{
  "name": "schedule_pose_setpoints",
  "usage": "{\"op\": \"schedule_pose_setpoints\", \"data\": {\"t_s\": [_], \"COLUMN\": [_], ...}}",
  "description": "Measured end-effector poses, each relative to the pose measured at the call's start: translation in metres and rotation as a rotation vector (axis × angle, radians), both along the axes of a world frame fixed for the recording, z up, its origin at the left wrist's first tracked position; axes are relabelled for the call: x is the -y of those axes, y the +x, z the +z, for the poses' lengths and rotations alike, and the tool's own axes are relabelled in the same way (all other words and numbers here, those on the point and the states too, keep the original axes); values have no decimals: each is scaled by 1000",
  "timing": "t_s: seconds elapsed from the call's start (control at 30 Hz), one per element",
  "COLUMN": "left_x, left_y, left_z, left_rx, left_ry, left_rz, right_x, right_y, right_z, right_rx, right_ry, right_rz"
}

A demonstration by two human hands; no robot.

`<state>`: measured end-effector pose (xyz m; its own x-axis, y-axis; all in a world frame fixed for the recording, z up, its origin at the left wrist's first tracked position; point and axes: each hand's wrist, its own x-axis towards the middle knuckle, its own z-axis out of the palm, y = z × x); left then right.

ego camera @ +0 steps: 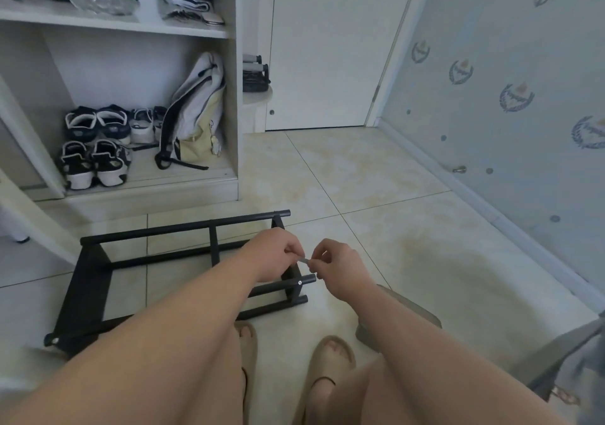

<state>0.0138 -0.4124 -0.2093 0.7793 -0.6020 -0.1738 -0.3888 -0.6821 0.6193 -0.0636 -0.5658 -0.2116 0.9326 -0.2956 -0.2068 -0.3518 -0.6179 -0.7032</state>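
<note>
Rack (157,254) on floor (376,169), shoes (95,162) in cupboard (234,97) behind

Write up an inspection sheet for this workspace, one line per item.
Surface: pale glossy tiled floor, dark grout lines.
Job's things: black metal tube rack frame lying on the floor; small silver metal piece held above its right end.
Clutter: grey-beige object behind the right forearm, kind unclear.
Grippers: left hand and right hand both pinch the silver piece.
Cables: nothing seen.
Surroundings: open white cupboard holding dark-and-white sneakers and a grey-and-cream backpack; white door; blue patterned wallpaper.
</note>
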Motion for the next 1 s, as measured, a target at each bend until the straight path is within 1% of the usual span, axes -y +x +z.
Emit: {"op": "schedule_pose_setpoints", "data": {"t_s": [0.17, 0.23, 0.27, 0.37, 0.47, 0.53, 0.6, 0.77, 0.83, 0.9, 1.0], "left_x": [7, 9, 10, 11, 8, 5, 7, 19, 24, 28, 29], "left_y": [19, 27, 31, 51, 76, 94, 113, 138, 134, 127, 122], "left_z": [-13, -21, -26, -46, -75, -102, -134, -214, -245, -269, -291], "left_rx": [46, 46, 41, -43, -153, -181, -209, -369, -398, -428, -416], "left_ry": [184, 237, 263, 292, 282, 271, 254, 180, 192, 237, 282], "left_rz": [-86, -89, -82, -7, 26, 39, 73, 256, 287, 299, 278], "right_x": [-4, -1, 2, 12, 26, 38, 53, 77, 82, 85, 91], "right_y": [18, 29, 36, 60, 87, 108, 135, 203, 229, 249, 260], "right_z": [-20, -30, -35, -56, -89, -115, -141, -199, -221, -240, -263], "right_rx": [-99, -141, -151, -161, -209, -248, -235, -164, -153, -146, -12], "right_ry": [154, 164, 136, -38, -232, -427, -613, -933, -1060, -1084, -1009], "right_rz": [4, 24, 36, 70, 171, 331, 536, 971, 1115, 1212, 1223]}}
